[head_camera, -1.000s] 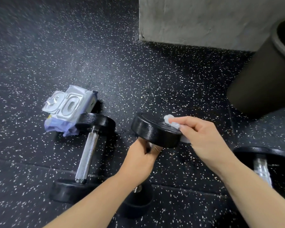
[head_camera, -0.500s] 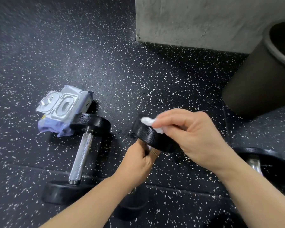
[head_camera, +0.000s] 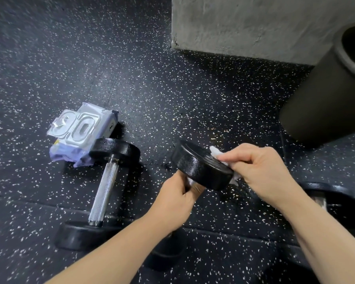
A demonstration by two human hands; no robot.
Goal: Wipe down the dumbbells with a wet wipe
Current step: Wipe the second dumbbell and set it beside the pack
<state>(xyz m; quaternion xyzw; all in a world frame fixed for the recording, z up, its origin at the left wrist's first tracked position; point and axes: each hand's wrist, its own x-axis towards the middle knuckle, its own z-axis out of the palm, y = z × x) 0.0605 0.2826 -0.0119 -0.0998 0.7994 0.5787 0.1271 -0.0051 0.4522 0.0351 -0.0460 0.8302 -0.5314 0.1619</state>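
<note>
My left hand (head_camera: 177, 198) grips the handle of a black dumbbell (head_camera: 197, 163), held tilted with its upper head raised off the floor and its lower head hidden behind my forearm. My right hand (head_camera: 260, 173) pinches a white wet wipe (head_camera: 216, 153) against the right side of that upper head's flat face. A second dumbbell (head_camera: 105, 188) with a knurled steel handle lies on the floor to the left. A third dumbbell (head_camera: 328, 193) lies at the right, mostly hidden by my right forearm.
A pack of wet wipes (head_camera: 79, 131) lies on the speckled black rubber floor (head_camera: 131, 78), touching the far head of the left dumbbell. A concrete block (head_camera: 254, 25) stands at the back. A dark round bin (head_camera: 326, 95) stands at the right.
My right hand has slid the wipe from the left part of the raised head's face back to its right side. The dumbbell head has tilted slightly.
</note>
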